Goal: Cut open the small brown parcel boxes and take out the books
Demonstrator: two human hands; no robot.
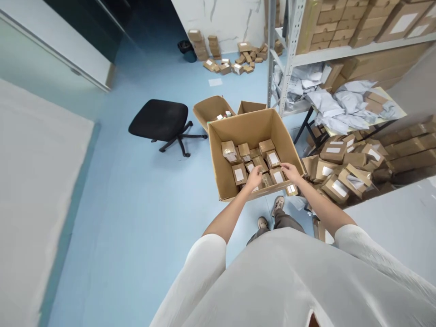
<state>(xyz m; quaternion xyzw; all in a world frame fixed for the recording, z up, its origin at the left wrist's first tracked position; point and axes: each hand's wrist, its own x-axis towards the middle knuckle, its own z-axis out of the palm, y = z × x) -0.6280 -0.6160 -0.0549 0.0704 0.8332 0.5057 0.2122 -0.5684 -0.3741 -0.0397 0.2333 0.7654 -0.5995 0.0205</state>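
A large open carton (218, 175) in front of me holds several small brown cardboard boxes, many with white labels. My left hand (255, 176) reaches over the near side of the carton. Its fingers are slightly bent beside a taped small box (267, 180), and I see no box lifted in them. My right hand (290, 171) is at the near right wall, fingers stretched forward and apart. Its fingertips are close to the upper right corner of a labelled small box (277, 176); whether they touch it is hard to tell.
Behind the carton are another open carton (211, 108) and a black wheeled chair (160, 120). To the right, a metal shelf (289, 59), a small table with grey mailing bags (350, 104) and a heap of parcels (340, 168). More boxes (225, 68) lie by the far wall.
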